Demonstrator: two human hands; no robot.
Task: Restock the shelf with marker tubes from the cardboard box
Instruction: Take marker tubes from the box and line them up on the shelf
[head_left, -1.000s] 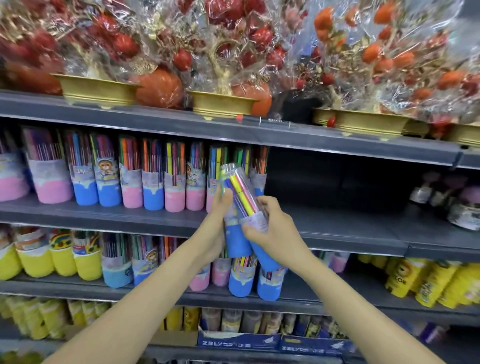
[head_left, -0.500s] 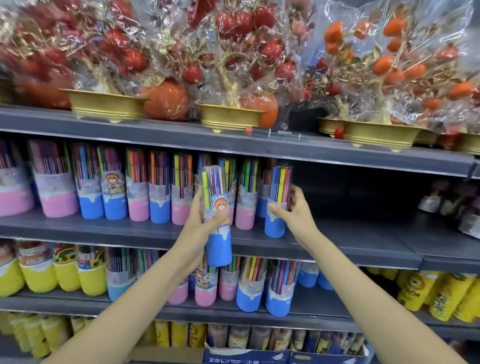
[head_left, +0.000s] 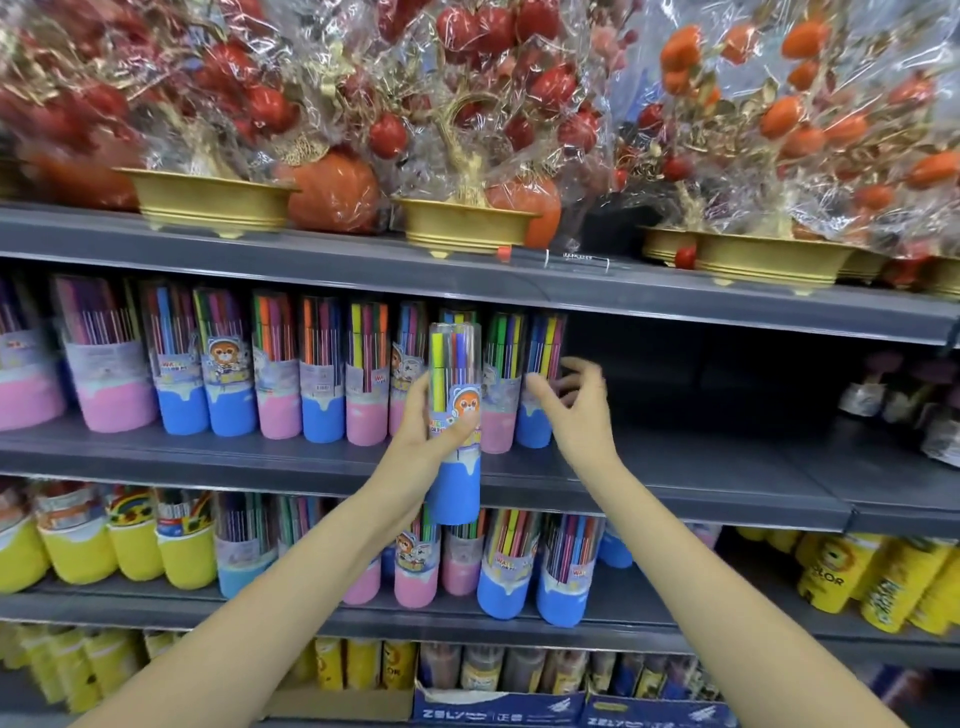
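Several grey metal shelves fill my view. On the middle shelf a row of marker tubes with pink and blue bases stands upright, ending at a blue-based tube; to its right the board is bare and dark. My left grip is grasping one blue-based marker tube upright in front of the row, its base overlapping the shelf edge. My right grip is released, fingers spread just beside the last tube. Above, gold bowls of cellophane-wrapped red and orange fruit. Below, yellow tubs and further tubes.
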